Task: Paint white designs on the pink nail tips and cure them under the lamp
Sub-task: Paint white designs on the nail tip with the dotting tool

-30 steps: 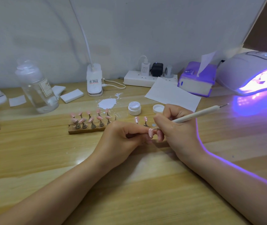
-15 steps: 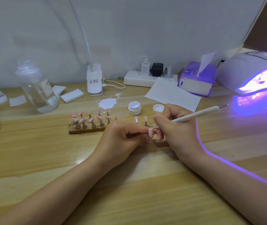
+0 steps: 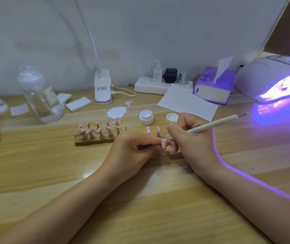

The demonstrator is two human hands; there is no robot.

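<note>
Head view: bare wooden desk (image 3: pixel 140 217) spreads wide nearer than the held pink nail tip (image 3: pixel 163 144), crossed only by both forearms. Left hand (image 3: pixel 133 152) pinches that glossy tip; right hand (image 3: pixel 191 140) grips a white dotting pen (image 3: pixel 209 127), its point touching the tip's upper edge. Just behind the tip stand two dotted tips (image 3: pixel 153 130); behind-left, a wooden rack (image 3: pixel 95 140) of pink tips; behind, an open white paint jar (image 3: pixel 146 117) — far right, the lit curing lamp (image 3: pixel 271 80). Since a second ago, nothing has visibly shifted.
</note>
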